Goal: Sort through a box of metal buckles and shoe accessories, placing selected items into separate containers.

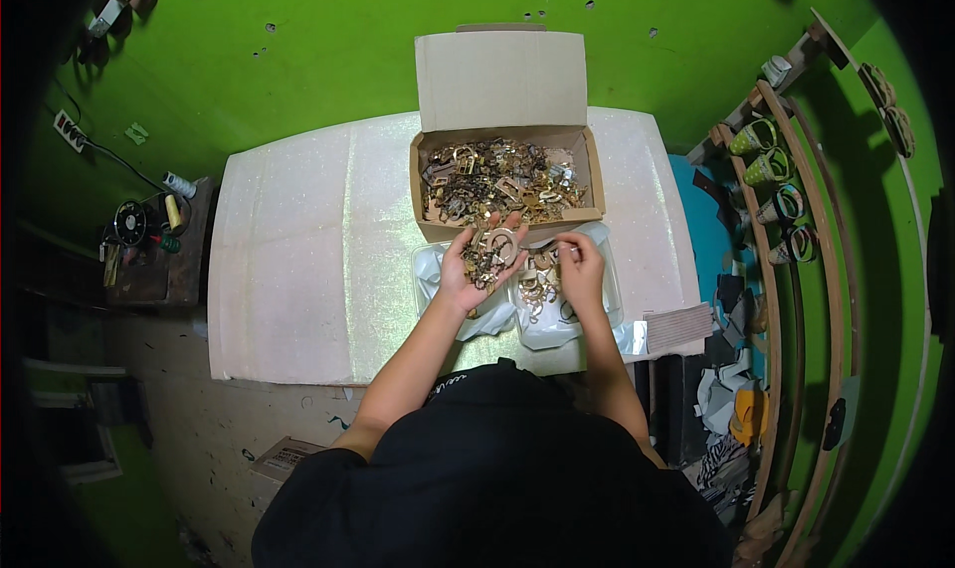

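Head view, only view. Left hand (461,283): turned palm up, loosely cupped, fingers curled about the edges of a heap of metal pieces (484,260). Lies squarely on palm and finger bases, dark and brassy bits mixed. Shows a pale ring-shaped piece (505,241) on the side toward the other hand, by the fingers.

Right hand (581,268): held just to the right of the heap, apart from it, knuckles up, thumb and fingertips drawn close together. Cannot tell whether anything is pinched there; too small at the tips. Hangs above the right plastic-lined tray (550,336), which holds loose small fittings (538,286), gold and pale.

Beneath the left wrist and palm: left plastic-lined tray (484,325), partly hidden by the arm.

Just beyond both hands: open cardboard box (435,232), lid (502,79) raised at the back. Filled with jumbled metal hardware (509,182), buckle-like shapes among it.

All set on a table with a pale, shimmering cover (284,260). Near its right front corner: a grey ribbed strip (680,329).
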A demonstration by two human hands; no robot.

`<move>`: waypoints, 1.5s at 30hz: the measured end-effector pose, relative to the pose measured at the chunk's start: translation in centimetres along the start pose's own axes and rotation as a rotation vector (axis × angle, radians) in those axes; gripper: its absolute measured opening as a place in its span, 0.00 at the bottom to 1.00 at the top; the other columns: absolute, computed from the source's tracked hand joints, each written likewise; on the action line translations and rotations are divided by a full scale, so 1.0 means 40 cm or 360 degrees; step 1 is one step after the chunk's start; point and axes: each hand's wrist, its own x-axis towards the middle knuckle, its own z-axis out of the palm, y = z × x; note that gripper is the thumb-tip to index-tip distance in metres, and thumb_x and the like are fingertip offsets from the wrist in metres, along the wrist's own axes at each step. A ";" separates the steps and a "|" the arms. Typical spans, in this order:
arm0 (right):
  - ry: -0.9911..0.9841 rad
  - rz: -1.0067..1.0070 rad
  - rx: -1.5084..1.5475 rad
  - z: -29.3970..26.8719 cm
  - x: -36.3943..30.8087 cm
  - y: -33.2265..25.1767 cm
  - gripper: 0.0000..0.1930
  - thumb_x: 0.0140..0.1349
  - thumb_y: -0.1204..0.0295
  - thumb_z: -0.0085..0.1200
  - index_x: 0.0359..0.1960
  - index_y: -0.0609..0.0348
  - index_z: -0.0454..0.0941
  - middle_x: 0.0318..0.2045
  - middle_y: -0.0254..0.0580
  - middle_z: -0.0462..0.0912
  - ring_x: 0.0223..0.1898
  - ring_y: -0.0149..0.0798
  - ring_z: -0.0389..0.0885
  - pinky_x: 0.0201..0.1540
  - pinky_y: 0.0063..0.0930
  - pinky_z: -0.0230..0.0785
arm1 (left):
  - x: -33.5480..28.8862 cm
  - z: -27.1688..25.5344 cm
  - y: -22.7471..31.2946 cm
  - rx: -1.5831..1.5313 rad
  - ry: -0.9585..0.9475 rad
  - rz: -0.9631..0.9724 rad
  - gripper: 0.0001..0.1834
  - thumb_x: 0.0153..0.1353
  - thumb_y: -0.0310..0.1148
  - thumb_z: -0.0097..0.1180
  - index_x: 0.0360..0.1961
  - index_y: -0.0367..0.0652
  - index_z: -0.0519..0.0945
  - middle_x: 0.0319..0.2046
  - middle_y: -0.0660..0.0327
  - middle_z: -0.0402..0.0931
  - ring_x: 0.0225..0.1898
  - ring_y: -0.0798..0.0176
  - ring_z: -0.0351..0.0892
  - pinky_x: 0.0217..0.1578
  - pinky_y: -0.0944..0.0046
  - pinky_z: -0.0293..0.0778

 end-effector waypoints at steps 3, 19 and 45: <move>-0.0278 -0.0117 -0.0240 0.023 -0.001 -0.059 0.07 0.51 0.72 0.52 0.30 0.64 0.75 0.27 0.44 0.76 0.28 0.40 0.75 0.30 0.27 0.66 | 0.005 0.000 -0.007 -0.0023 -0.0057 -0.0025 0.20 0.62 0.42 0.33 0.50 0.45 0.67 0.58 0.57 0.59 0.61 0.53 0.53 0.58 0.46 0.53; -0.0399 0.0156 0.0476 0.068 -0.013 -0.111 0.06 0.50 0.77 0.56 0.25 0.66 0.72 0.23 0.33 0.75 0.26 0.22 0.74 0.27 0.15 0.67 | -0.005 0.010 -0.021 0.0126 -0.0093 0.0078 0.20 0.62 0.41 0.32 0.51 0.45 0.67 0.57 0.54 0.60 0.60 0.51 0.56 0.55 0.47 0.59; -0.0461 -0.0060 0.0585 0.056 -0.004 -0.167 0.28 0.46 0.86 0.52 0.50 0.64 0.55 0.29 0.41 0.72 0.28 0.31 0.78 0.30 0.21 0.73 | -0.022 0.050 -0.037 0.0183 0.0151 0.0137 0.19 0.61 0.41 0.35 0.48 0.44 0.69 0.50 0.50 0.68 0.43 0.52 0.73 0.42 0.53 0.71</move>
